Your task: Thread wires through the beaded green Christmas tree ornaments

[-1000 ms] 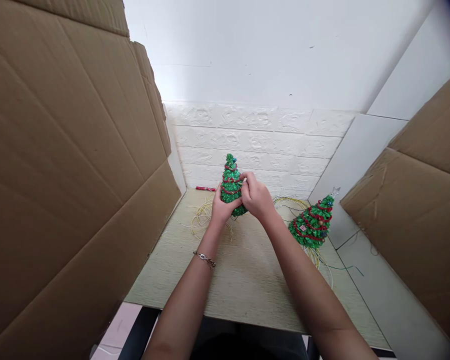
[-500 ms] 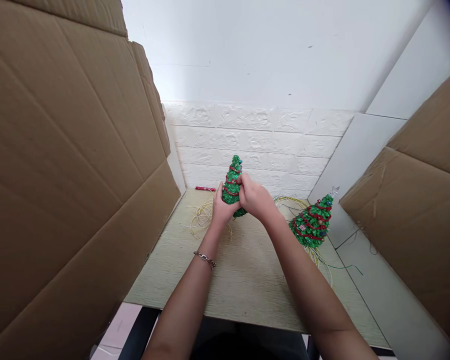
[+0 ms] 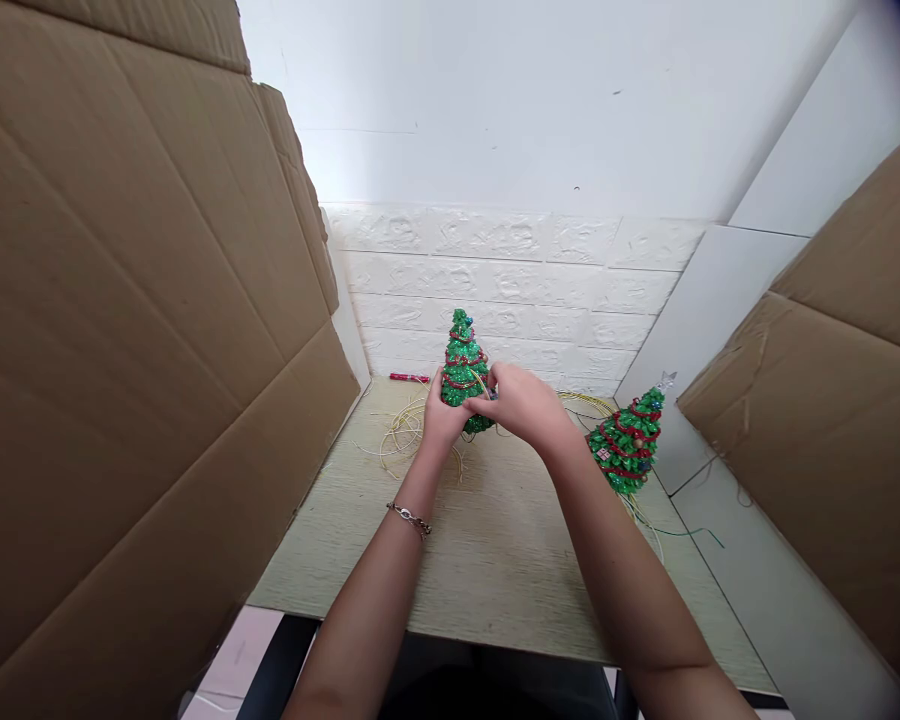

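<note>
My left hand [image 3: 442,415] is wrapped round the lower part of a small green glittery Christmas tree [image 3: 462,350] with red garland and little baubles, upright above the table. Beside the tree's right side, my right hand [image 3: 521,400] is closed in a pinch, with a thin yellow wire [image 3: 478,380] showing at its thumb and forefinger against the branches. The wire's other end is hidden by the hand. To the right stands a second decorated Christmas tree [image 3: 628,442], tilted in view, with a silver star [image 3: 667,380] on its tip; neither hand touches it.
Loose white and yellow wires [image 3: 401,440] lie on the wooden table [image 3: 495,560] at left. More yellow wires [image 3: 589,402] are behind and under the right tree. A red stick-like item [image 3: 409,378] rests by the brick-patterned wall. Cardboard sheets [image 3: 157,300] flank both sides.
My right hand has shifted slightly right and lower, and its grip has opened out a little, so the yellow wire now shows. The held tree has moved slightly left and turned.
</note>
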Demonstrator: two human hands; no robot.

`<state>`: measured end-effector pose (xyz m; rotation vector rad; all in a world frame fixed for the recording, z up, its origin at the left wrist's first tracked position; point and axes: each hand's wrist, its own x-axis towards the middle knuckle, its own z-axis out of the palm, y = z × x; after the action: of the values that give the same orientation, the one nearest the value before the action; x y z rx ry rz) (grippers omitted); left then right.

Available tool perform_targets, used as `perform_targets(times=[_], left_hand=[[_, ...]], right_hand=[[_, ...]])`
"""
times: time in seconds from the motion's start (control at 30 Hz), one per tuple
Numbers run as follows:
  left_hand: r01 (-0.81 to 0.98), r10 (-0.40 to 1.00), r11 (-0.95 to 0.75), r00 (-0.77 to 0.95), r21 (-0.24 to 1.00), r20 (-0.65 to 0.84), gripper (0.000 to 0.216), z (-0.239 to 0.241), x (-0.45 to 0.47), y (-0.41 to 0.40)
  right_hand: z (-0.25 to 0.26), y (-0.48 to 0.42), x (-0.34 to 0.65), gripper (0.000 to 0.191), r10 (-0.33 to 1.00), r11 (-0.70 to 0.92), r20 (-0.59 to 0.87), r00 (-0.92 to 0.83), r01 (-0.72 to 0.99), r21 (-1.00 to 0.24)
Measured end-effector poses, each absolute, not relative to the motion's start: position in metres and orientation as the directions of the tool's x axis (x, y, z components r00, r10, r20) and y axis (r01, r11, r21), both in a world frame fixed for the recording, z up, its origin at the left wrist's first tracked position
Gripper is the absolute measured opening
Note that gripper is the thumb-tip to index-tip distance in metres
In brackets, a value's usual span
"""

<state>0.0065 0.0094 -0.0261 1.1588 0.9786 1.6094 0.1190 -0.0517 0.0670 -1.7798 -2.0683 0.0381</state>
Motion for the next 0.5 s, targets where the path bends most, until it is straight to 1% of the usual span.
perform_targets(times=[0.1, 0.13, 0.3, 0.4, 0.5], left_hand=[[-0.191, 0.950, -0.277, -0.199, 0.942, 0.239, 0.075, -0.026, 0.006, 0.010], [-0.176, 0.948, -0.273, -0.215, 0.946, 0.234, 0.073, -0.025, 0.005, 0.010], [-0.098, 0.929, -0.254, -0.300, 0.962, 0.214, 0.069, -0.020, 0.002, 0.008], [-0.118, 0.930, -0.271, -0.290, 0.955, 0.228, 0.069, -0.019, 0.002, 0.007], [-0.160, 0.933, -0.295, -0.259, 0.942, 0.249, 0.068, -0.017, 0.003, 0.004]], right_hand=[[0.065, -0.051, 0.122, 0.019, 0.959, 0.221, 0.232, -0.164, 0.943, -0.249], [0.063, -0.049, 0.122, 0.018, 0.957, 0.233, 0.231, -0.178, 0.943, -0.239], [0.058, -0.043, 0.119, 0.026, 0.936, 0.264, 0.297, -0.192, 0.938, -0.226], [0.062, -0.042, 0.120, 0.026, 0.932, 0.254, 0.324, -0.164, 0.932, -0.257], [0.066, -0.040, 0.122, 0.031, 0.918, 0.228, 0.378, -0.122, 0.941, -0.250]])
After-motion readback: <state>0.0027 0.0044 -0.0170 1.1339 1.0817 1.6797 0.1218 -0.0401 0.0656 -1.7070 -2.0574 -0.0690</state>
